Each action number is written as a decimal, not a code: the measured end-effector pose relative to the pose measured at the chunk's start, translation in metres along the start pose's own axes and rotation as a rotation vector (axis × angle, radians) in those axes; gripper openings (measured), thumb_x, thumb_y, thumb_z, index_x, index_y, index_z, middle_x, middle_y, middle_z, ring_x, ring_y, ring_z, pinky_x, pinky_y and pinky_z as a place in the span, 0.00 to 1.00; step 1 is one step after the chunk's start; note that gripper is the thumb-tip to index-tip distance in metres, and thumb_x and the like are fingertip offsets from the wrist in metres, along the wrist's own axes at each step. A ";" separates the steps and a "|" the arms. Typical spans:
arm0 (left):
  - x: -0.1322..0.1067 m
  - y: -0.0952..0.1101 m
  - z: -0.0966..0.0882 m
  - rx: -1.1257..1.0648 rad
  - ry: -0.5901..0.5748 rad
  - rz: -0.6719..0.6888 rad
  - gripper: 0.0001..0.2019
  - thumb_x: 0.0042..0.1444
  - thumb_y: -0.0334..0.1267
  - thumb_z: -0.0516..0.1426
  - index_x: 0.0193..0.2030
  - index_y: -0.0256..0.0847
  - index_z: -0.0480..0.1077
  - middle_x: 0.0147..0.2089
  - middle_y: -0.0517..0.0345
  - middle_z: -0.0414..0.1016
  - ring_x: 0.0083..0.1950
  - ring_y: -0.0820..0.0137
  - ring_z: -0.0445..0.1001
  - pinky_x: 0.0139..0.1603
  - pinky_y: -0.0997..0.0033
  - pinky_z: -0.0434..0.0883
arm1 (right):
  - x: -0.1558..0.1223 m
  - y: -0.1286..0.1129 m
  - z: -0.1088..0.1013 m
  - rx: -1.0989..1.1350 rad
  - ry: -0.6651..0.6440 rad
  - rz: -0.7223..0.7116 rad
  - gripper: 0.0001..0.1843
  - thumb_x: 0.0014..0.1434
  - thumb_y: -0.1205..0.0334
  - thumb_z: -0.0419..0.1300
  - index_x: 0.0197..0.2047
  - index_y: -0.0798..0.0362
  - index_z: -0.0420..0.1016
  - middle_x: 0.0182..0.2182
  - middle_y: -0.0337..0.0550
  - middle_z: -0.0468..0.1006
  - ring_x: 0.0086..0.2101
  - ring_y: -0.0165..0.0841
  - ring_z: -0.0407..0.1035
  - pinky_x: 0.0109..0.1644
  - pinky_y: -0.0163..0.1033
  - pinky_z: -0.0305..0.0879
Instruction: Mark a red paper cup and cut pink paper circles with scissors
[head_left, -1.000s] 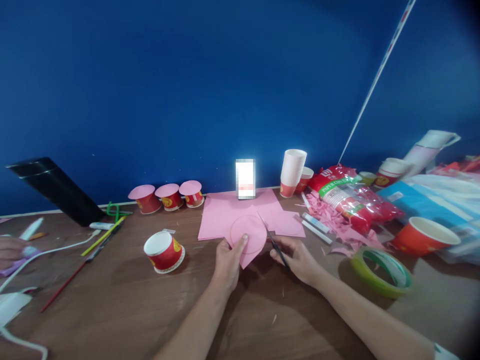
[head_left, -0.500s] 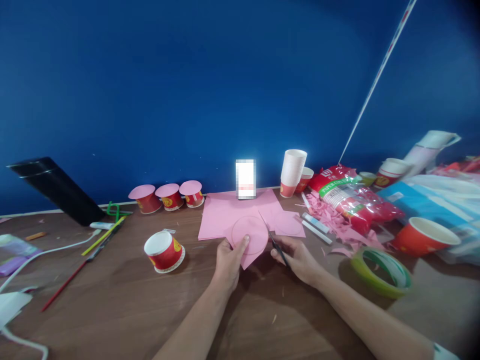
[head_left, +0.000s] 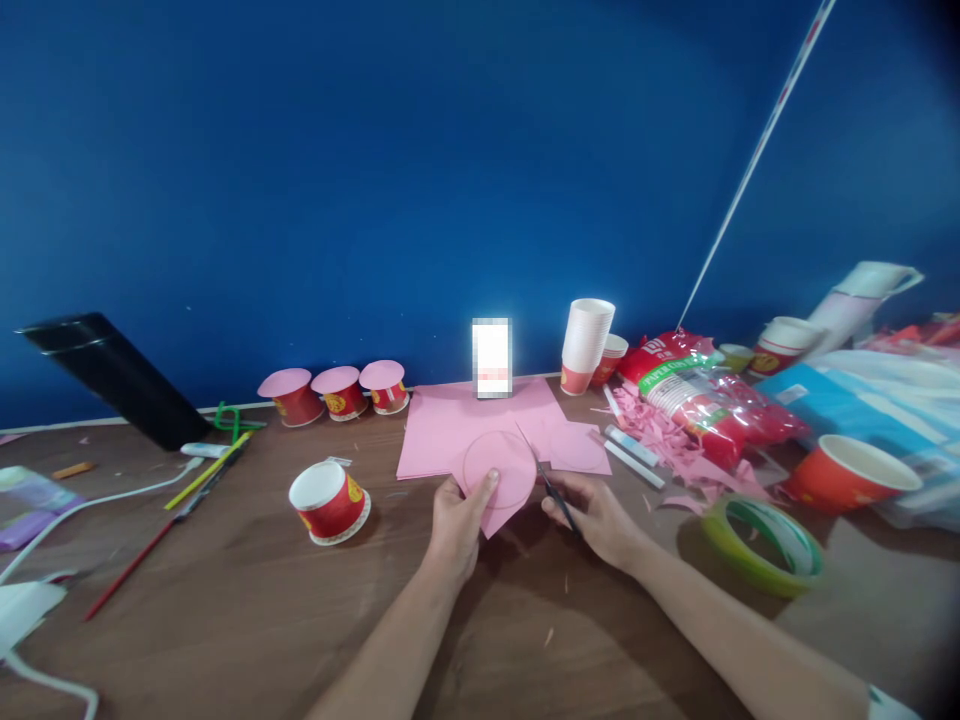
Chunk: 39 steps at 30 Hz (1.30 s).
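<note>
- Left hand (head_left: 459,518), centre of frame, pinches the pink paper piece (head_left: 499,478) by its lower edge.
- Right hand (head_left: 596,515) grips scissors (head_left: 553,492), blades seemingly at the paper's right edge.
- Red cup (head_left: 328,500) lies left of them.

The bench (head_left: 225,620) is brown wood with visible grain and a soft sheen. The pink disc (head_left: 501,468) and the sheets (head_left: 450,425) under it are thin, matt paper. The scissors (head_left: 551,490) have slim, dark blades that look like metal. The red cup (head_left: 328,500) is smooth printed paper, white inside. The bag (head_left: 712,400) is clear, crinkled, glossy plastic, and the green tape roll (head_left: 761,545) shines too. The blue wall (head_left: 375,180) is matt.
</note>
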<state>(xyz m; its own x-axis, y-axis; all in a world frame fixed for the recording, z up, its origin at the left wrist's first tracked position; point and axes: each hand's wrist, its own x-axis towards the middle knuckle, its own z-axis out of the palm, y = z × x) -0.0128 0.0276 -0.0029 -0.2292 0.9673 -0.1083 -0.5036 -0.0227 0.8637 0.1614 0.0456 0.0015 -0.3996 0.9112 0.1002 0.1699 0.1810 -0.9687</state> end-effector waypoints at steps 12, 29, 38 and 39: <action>-0.001 0.002 0.002 -0.013 0.033 -0.017 0.21 0.38 0.42 0.65 0.37 0.29 0.71 0.32 0.46 0.77 0.33 0.64 0.76 0.37 0.65 0.71 | 0.000 0.000 0.000 0.034 -0.011 0.006 0.22 0.51 0.53 0.61 0.46 0.57 0.72 0.26 0.39 0.69 0.25 0.26 0.58 0.25 0.30 0.56; 0.001 -0.001 -0.003 0.010 0.010 0.027 0.21 0.37 0.41 0.65 0.37 0.30 0.71 0.31 0.47 0.77 0.33 0.65 0.75 0.37 0.66 0.70 | -0.001 0.000 0.000 0.031 -0.013 0.007 0.20 0.52 0.55 0.60 0.46 0.57 0.72 0.23 0.36 0.65 0.23 0.24 0.54 0.24 0.29 0.52; 0.001 -0.001 -0.003 -0.001 -0.009 0.018 0.21 0.39 0.40 0.65 0.39 0.29 0.72 0.32 0.47 0.77 0.33 0.65 0.75 0.36 0.66 0.70 | -0.001 -0.002 0.000 0.005 -0.010 0.001 0.20 0.52 0.54 0.60 0.45 0.57 0.72 0.24 0.37 0.66 0.24 0.25 0.56 0.24 0.29 0.54; 0.002 -0.001 -0.003 0.000 -0.014 0.018 0.20 0.40 0.39 0.64 0.39 0.29 0.72 0.31 0.47 0.77 0.34 0.65 0.75 0.36 0.67 0.70 | -0.001 -0.001 0.000 0.005 -0.010 0.001 0.20 0.52 0.54 0.60 0.46 0.57 0.72 0.24 0.37 0.66 0.24 0.25 0.57 0.25 0.29 0.54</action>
<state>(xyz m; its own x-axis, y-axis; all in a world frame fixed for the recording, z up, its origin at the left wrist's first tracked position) -0.0149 0.0283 -0.0058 -0.2270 0.9701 -0.0860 -0.4993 -0.0401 0.8655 0.1618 0.0448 0.0029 -0.4087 0.9075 0.0973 0.1661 0.1788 -0.9698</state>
